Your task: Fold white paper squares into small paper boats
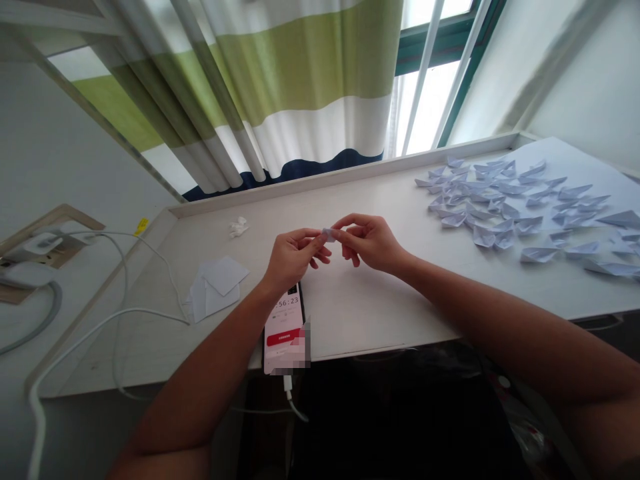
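Observation:
Between my hands, above the middle of the white desk, is a small folded piece of paper (329, 233), mostly covered by my fingers. My left hand (295, 259) pinches its left side between thumb and fingers. From the other side, the thumb and forefinger of my right hand (369, 241) pinch it too, the remaining fingers curled below. On the left lies a little stack of square paper sheets (220, 283). Many folded paper boats (493, 207) spread over the right part of the desk.
A phone (284, 330) with a charging cable (295, 399) lies at the desk's front edge under my left forearm. Crumpled tissue (239, 227) rests at the back left. White cables (125, 313) run from a power strip (47, 247). A curtain (300, 67) hangs behind the desk (370, 313).

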A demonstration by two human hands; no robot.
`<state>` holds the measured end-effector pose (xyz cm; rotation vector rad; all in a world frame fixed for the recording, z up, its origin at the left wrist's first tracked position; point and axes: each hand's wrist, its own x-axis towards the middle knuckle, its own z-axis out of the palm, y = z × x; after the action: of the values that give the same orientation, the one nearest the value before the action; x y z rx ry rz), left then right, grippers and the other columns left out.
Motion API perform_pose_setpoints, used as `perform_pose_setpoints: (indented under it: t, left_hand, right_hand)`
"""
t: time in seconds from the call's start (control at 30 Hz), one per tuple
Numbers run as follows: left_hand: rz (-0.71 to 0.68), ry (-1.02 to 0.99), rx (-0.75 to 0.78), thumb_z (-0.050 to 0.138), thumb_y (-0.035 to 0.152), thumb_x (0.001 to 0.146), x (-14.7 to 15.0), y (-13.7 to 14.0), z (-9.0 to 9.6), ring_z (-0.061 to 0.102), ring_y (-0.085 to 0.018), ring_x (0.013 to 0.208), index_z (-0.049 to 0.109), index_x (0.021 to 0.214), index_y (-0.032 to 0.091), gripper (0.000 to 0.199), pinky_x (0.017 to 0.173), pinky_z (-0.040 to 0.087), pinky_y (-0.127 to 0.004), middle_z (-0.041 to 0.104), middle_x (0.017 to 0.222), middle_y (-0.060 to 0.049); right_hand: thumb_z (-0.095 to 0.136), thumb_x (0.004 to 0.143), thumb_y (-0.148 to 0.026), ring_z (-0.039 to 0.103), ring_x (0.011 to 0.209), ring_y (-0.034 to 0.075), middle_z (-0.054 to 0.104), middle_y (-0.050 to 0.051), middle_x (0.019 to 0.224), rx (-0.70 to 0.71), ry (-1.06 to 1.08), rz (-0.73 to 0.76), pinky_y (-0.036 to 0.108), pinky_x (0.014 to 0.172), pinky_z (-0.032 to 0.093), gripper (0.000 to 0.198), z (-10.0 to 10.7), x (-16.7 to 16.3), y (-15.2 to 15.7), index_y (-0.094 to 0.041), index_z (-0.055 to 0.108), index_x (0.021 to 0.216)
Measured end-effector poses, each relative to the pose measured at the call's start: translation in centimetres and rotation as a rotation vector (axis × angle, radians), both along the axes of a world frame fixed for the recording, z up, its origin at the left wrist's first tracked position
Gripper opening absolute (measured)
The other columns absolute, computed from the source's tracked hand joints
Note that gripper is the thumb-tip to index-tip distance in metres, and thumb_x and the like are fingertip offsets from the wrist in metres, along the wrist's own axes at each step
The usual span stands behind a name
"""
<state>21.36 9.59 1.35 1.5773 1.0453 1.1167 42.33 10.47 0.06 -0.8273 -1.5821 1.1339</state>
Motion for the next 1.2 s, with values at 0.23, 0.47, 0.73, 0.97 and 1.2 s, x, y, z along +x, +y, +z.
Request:
perform_pose_setpoints:
  t: [0.23,0.47,0.73,0.97,1.2]
  left_hand:
    - [0.064,-0.103,0.104,0.093,0.049,0.083,0.47,-0.22,0.17,0.083,-0.025,0.087,0.085,0.097,0.017,0.036,0.073,0.066,-0.034,0.086,0.092,-0.01]
    - [0.074,-0.106,0.256,0.094,0.043,0.082,0.31,-0.01,0.02,0.079,-0.021,0.088,0.087,0.092,0.021,0.025,0.079,0.066,-0.036,0.086,0.098,-0.007]
    - [0.094,-0.114,0.219,0.095,0.039,0.081,0.17,-0.12,0.13,0.079,-0.02,0.082,0.085,0.099,0.019,0.029,0.079,0.065,-0.036,0.084,0.089,-0.007]
    - [0.071,-0.12,0.118,0.099,0.041,0.075,0.49,-0.18,0.33,0.079,-0.021,0.088,0.087,0.096,0.019,0.032,0.089,0.065,-0.039,0.086,0.095,-0.008]
    - [0.05,-0.059,0.118,0.098,0.045,0.076,0.19,-0.1,0.13,0.078,-0.021,0.085,0.087,0.096,0.02,0.034,0.085,0.065,-0.037,0.085,0.092,-0.008]
  right_hand:
    - [0.091,0.082,-0.062,0.078,0.083,0.021,0.082,0.007,0.09,0.044,0.142,0.002,0.043,0.083,0.067,0.045,-0.22,-0.32,0.53,-0.02,0.079,0.091]
    - [0.089,0.086,-0.059,0.078,0.094,0.025,0.084,0.008,0.097,0.221,0.099,-0.084,0.046,0.091,0.065,0.036,0.22,-0.19,-0.13,-0.023,0.083,0.089]
    - [0.091,0.087,-0.049,0.079,0.087,0.022,0.084,0.006,0.092,0.194,0.107,-0.069,0.044,0.087,0.067,0.027,-0.1,-0.17,0.03,-0.023,0.086,0.093]
    - [0.094,0.08,-0.057,0.081,0.09,0.025,0.085,0.007,0.094,0.134,0.168,-0.063,0.048,0.092,0.067,0.038,-0.09,-0.77,-0.23,-0.022,0.083,0.09]
    - [0.099,0.072,-0.054,0.08,0.086,0.023,0.083,0.004,0.087,0.045,0.194,-0.069,0.043,0.083,0.066,0.048,-0.04,-0.76,-0.2,-0.024,0.071,0.096]
